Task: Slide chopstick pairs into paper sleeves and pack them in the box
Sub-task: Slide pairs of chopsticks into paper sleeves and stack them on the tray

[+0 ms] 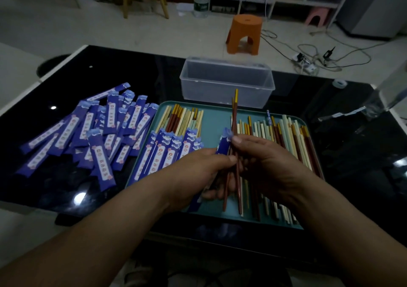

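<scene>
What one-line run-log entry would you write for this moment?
left hand: holds blue paper sleeve | right hand: pinches red-brown yellow-tipped chopstick pair | pair: outside sleeve | clear plastic box: behind teal tray

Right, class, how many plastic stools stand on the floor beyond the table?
2. The orange stool stands just past the table's far edge; the pink stool sits farther back right, before the white shelves. More may be hidden.
</scene>
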Demonstrator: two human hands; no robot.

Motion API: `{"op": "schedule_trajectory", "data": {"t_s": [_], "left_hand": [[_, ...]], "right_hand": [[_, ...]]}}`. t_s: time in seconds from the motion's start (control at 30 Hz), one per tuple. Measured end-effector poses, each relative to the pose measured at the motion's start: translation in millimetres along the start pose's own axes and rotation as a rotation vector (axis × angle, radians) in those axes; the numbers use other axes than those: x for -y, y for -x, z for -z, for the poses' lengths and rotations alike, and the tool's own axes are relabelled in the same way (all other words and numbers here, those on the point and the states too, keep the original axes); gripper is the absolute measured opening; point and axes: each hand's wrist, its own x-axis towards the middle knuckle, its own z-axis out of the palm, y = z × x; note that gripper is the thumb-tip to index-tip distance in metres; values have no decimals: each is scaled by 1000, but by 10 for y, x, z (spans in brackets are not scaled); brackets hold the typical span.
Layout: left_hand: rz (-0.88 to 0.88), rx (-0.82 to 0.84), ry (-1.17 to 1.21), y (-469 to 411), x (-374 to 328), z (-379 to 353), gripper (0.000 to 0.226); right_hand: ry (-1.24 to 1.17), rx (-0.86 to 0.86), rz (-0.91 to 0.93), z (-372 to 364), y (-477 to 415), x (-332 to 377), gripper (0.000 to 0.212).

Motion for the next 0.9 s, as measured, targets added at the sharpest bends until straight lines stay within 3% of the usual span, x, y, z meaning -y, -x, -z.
{"op": "schedule_trajectory", "data": {"t_s": [0.13, 0.2, 0.33, 0.53, 0.73, 0.9], "left_hand": [[-7, -14, -23, 16, 41, 16, 34], [-8, -27, -35, 10, 51, 17, 38], [21, -30, -32, 22, 29, -5, 42], [-110, -278, -499, 17, -11, 114, 62], [-262, -321, -758, -50, 43, 168, 34], [-311, -339, -863, -69, 102, 164, 31]], "right_hand": [[162, -94, 103, -5, -53, 18, 8], [271, -171, 172, -1, -76, 33, 7], [244, -102, 107, -37, -66, 36, 14], [213, -366, 270, 79, -5, 339, 18], [88, -348, 355, 158, 26, 492, 24], [-2, -296, 386, 156, -3, 478, 32]]}}
